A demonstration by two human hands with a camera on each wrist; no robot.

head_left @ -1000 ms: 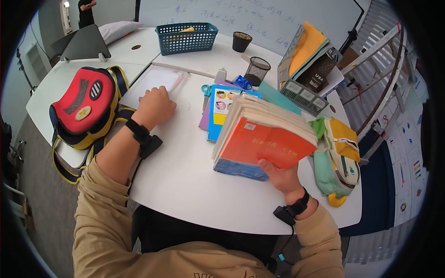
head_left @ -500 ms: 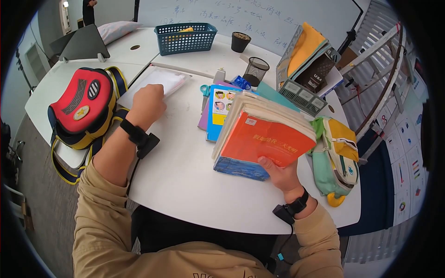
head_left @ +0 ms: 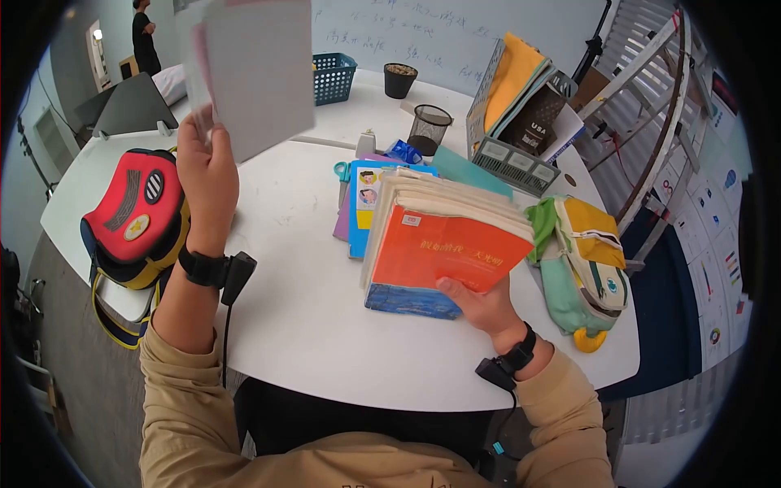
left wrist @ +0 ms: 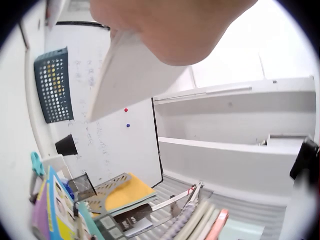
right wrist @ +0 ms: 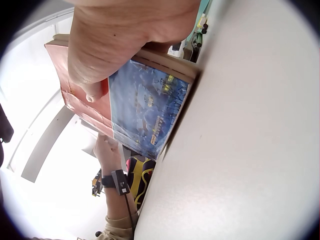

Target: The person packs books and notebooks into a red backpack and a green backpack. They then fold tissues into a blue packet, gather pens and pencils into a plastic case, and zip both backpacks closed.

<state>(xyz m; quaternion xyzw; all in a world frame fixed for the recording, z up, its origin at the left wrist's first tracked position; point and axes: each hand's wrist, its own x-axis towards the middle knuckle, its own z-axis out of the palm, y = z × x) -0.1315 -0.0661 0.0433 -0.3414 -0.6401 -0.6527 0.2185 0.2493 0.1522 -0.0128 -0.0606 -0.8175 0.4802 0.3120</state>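
Raised over the back left of the table, my left hand [head_left: 210,175] pinches a thin white sheaf of papers [head_left: 260,89] with a pinkish edge, thumb on the near side. The sheaf stands up and hides part of the blue basket [head_left: 335,80]. My right hand [head_left: 488,309] grips a row of several thick books from the right, its thumb across the front one, an orange and blue book [head_left: 451,252]. In the right wrist view the lower edge of that book [right wrist: 145,110] is right at the tabletop. Behind the books lie a blue illustrated book [head_left: 358,220] and teal scissors [head_left: 342,175].
A red and navy backpack [head_left: 134,211] sits at the left, a green and yellow bag [head_left: 586,268] at the right. Toward the back are a mesh pen cup [head_left: 429,128], a black pot [head_left: 399,81], and a grey file holder [head_left: 517,167] with folders. A person [head_left: 145,41] stands far behind.
My left hand has lifted the white sheaf off the table and up. The right hand keeps hold of the books in about the same place. The head view has shifted slightly.
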